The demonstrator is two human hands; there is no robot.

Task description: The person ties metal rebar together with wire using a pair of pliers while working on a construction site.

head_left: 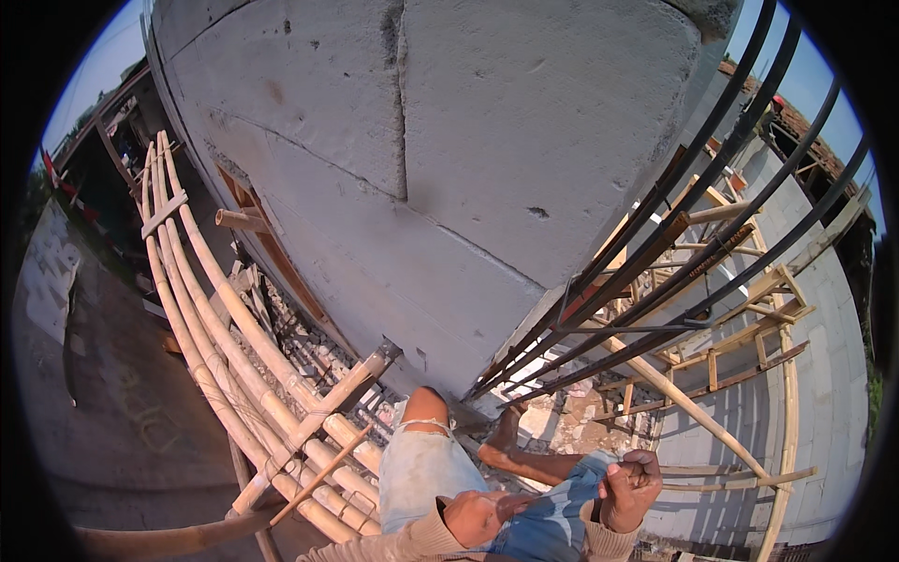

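My left hand is low in front of my thighs, its fingers closed and pointing right. My right hand is raised a little to the right, with the fingers curled in and the thumb pressed against them. Whatever either hand may hold is too small or hidden to make out. Both hands are apart, above my faded blue denim shorts. Beyond them, several dark vertical steel bars rise at the corner of a grey block wall, with a bent steel tie around them.
Bamboo poles lashed together run along the left, with a crosspiece meeting the wall. Broken rubble lies below. At right stands timber and bamboo framing before another block wall. My bare foot rests near the bars' base.
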